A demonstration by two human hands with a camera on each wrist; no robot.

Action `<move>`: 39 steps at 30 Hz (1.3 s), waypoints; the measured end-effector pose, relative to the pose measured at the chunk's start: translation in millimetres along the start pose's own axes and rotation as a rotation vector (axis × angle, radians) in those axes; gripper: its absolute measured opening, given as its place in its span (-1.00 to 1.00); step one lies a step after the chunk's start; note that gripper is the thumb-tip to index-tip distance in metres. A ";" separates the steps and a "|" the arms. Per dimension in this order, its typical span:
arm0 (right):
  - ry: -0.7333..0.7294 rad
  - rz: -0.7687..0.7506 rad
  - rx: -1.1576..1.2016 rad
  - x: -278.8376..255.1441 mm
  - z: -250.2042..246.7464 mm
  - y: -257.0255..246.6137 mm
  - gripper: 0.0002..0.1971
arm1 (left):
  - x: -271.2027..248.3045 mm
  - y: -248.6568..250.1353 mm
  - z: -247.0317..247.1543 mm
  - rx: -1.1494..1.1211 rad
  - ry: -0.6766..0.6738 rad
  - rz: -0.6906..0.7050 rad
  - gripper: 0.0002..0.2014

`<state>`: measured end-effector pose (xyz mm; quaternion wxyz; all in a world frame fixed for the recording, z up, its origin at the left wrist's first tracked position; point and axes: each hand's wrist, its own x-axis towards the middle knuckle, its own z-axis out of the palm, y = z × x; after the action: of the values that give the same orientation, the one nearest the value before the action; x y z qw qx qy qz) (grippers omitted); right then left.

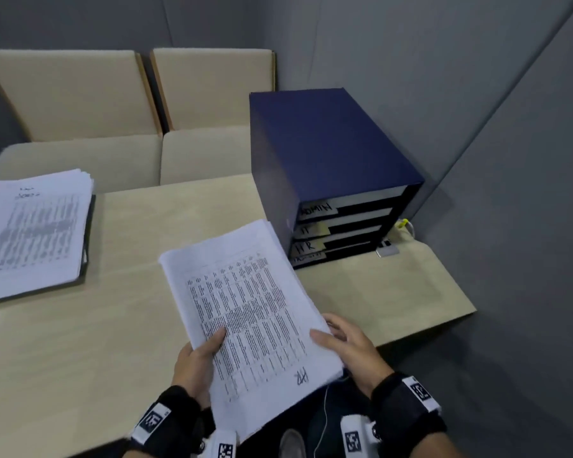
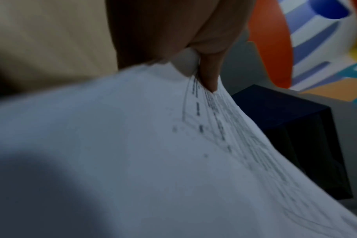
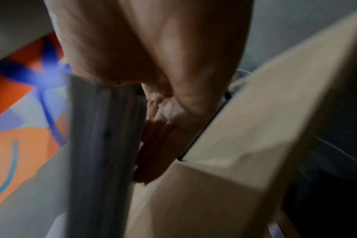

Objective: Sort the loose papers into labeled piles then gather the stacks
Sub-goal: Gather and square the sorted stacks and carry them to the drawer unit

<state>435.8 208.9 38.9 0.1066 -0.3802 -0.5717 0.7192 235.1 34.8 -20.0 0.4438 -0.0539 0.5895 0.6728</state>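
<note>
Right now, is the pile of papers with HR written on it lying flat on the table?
No, both hands, left hand and right hand, hold the HR paper stack up above the table.

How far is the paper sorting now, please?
Done: one stack lies on the table's left side. In hand: left hand and right hand hold a stack marked HR. Left: filing it, probably in the tray unit's HR slot, then the other stack.

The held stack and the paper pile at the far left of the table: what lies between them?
Head view: only bare tabletop lies between the held stack and the left pile.
</note>
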 end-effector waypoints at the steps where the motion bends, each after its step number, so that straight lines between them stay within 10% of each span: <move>1: -0.008 0.019 0.094 -5.6 -7.5 6.7 -0.64 | -5.4 -9.3 8.6 -0.031 0.041 -0.022 -0.63; 6: -0.006 0.025 0.344 -24.0 -18.3 30.1 -0.21 | -25.2 -42.4 44.9 -0.192 0.111 -0.081 -0.68; 12: 0.352 0.012 0.047 -15.0 -33.8 56.9 -0.89 | -31.0 -57.8 68.9 -0.142 0.023 -0.139 -0.61; 19: 0.354 0.008 0.166 -39.6 -92.9 27.2 -0.80 | -5.6 -29.6 50.5 -0.064 0.171 -0.054 -0.57; 29: 0.440 -0.003 0.291 -54.9 -175.7 15.4 -0.24 | -5.9 4.3 107.7 0.315 -0.049 0.107 -0.74; 33: 0.465 -0.033 0.397 -48.9 -184.0 6.7 -0.65 | -2.1 15.5 126.1 0.268 -0.047 0.158 -0.92; 39: 0.399 -0.006 0.391 -45.5 -195.0 -6.4 -0.68 | -0.9 26.2 141.6 0.176 -0.006 0.192 -0.78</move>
<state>595.7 328.8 52.8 0.2905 -0.4849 -0.3909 0.7264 282.1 155.7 42.4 0.3821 0.0438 0.6473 0.6581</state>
